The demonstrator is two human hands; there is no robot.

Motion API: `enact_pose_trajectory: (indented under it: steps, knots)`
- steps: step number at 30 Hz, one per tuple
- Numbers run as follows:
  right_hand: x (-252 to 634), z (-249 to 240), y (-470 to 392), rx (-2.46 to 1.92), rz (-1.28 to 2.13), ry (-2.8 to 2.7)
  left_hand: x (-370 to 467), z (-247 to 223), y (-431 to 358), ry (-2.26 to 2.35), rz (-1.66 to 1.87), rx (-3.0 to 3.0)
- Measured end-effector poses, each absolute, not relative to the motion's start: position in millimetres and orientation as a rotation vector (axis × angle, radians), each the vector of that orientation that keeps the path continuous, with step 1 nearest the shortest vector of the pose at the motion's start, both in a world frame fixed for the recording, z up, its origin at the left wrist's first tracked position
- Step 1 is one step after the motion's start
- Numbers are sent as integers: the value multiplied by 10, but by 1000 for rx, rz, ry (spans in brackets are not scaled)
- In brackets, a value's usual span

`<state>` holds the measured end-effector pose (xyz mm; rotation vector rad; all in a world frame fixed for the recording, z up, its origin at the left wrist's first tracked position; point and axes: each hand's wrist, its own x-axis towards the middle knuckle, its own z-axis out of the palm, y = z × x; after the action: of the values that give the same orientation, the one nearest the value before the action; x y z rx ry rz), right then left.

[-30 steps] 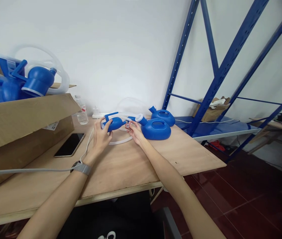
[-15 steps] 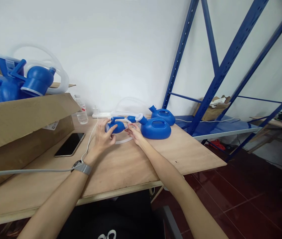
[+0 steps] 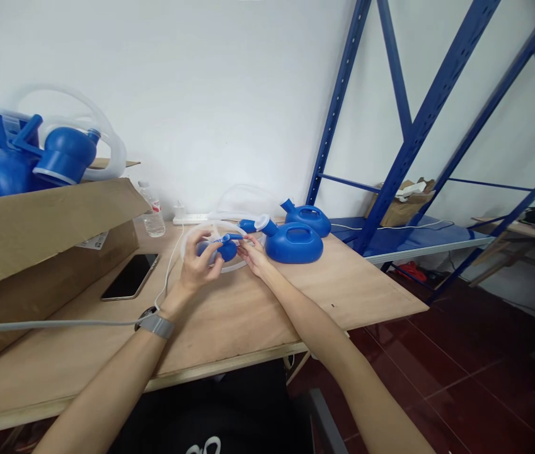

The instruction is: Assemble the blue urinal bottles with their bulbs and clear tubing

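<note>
Blue bulb-shaped funnel head (image 3: pixel 227 251) sits in the person's left hand (image 3: pixel 196 268), just above or on the desk (image 3: pixel 239 315); from this angle I cannot tell which. That hand is curled around the piece, thumb on the near side and fingers over the top. A slim blue arm projects from the funnel head toward the right hand (image 3: pixel 254 258), whose fingertips are drawn together at the arm's far end; the detail is too small to tell whether they pinch the arm, the tubing or neither.

Clear flexible tubing (image 3: pixel 237 267) lies in a loop around the two hands. Another blue piece (image 3: pixel 247 225) lies just behind the right hand. Right of it stands a blue jug (image 3: pixel 294 252) with a moulded handle and a white cap (image 3: pixel 262 222) on its slanted neck, and behind that a second blue jug (image 3: pixel 319 226).

On the left, a smartphone (image 3: pixel 130 277) lies face up beside a cardboard box (image 3: pixel 50 227), which is heaped with blue plastic parts (image 3: pixel 65 151) and more clear hose (image 3: pixel 118 154). A clear water bottle (image 3: pixel 154 221) stands by the wall, near a white power strip (image 3: pixel 196 219). A wristwatch (image 3: pixel 157 325) with a grey band circles the left wrist, a pale cable (image 3: pixel 59 326) passing by it. Beyond the desk, a blue metal rack (image 3: pixel 397 170) carries an open carton (image 3: pixel 399 213).
</note>
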<state>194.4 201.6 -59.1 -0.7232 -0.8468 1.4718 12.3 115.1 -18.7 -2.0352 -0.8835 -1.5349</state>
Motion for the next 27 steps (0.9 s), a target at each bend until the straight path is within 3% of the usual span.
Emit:
enact_pose_trajectory:
  steps: [19,27]
  knots:
    - [1930,-572,1984,-632,1558,-833,63,-227,1248,-1161,-1583,-1826]
    - [1977,-483,1941,-576,1574,-780,104,-178,1245,-1284,-1818,-1767]
